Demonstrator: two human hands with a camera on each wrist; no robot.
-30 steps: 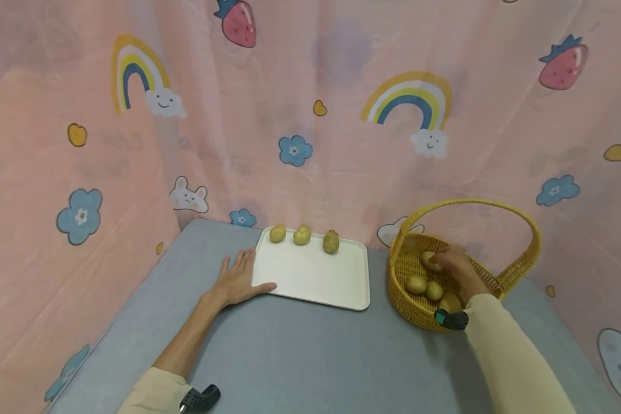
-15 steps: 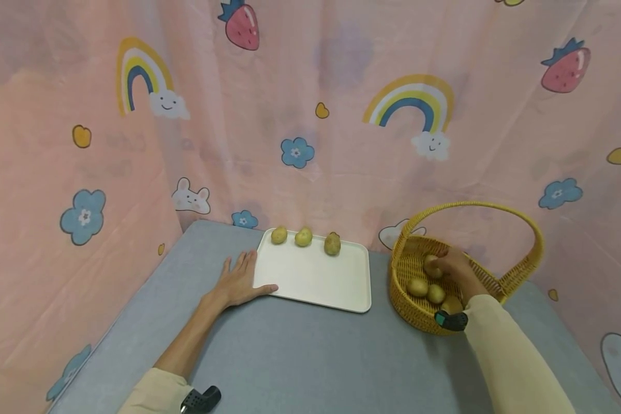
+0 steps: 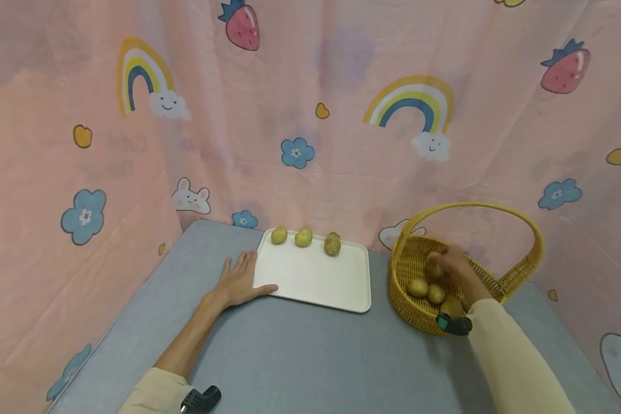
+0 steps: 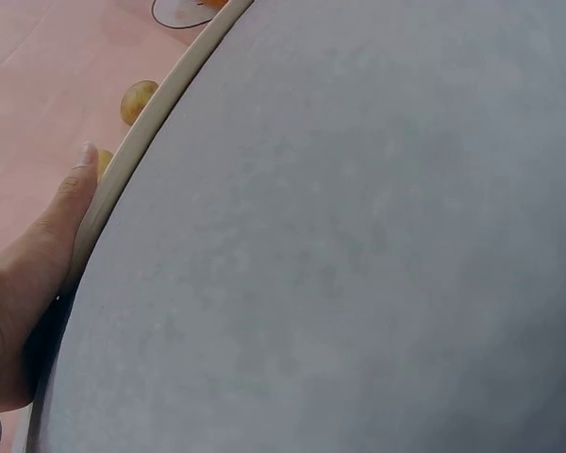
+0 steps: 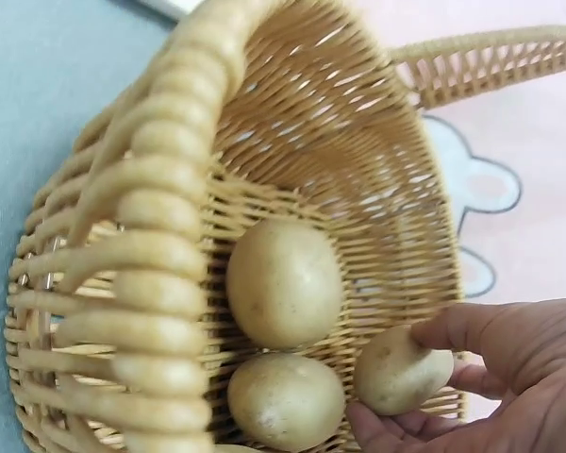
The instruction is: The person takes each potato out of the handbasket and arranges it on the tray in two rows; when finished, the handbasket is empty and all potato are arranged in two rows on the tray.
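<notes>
My right hand (image 3: pixel 457 267) reaches into a yellow wicker basket (image 3: pixel 409 310) and grips a potato (image 5: pixel 401 370) between thumb and fingers, inside the far right of the basket. Beside it in the right wrist view lie a larger potato (image 5: pixel 285 283) and a smaller potato (image 5: pixel 287 401). Another potato (image 3: pixel 451 306) shows near the right wrist in the head view. My left hand (image 3: pixel 237 283) rests at the left edge of a white tray (image 3: pixel 315 279), fingers spread and thumb over its front rim. Along the tray's back edge sit three potatoes, the middle one (image 3: pixel 303 236) the palest.
A grey-blue table (image 3: pixel 310 362) carries both tray and basket. The basket's tall arched handle (image 3: pixel 471 203) rises above the right hand. Behind stands a pink printed curtain (image 3: pixel 269 98), close to the table's back edge.
The right hand's fingers have closed further round the potato in the basket, and the potato has turned and shifted slightly. The left hand stays on the tray; the head view has tilted a little.
</notes>
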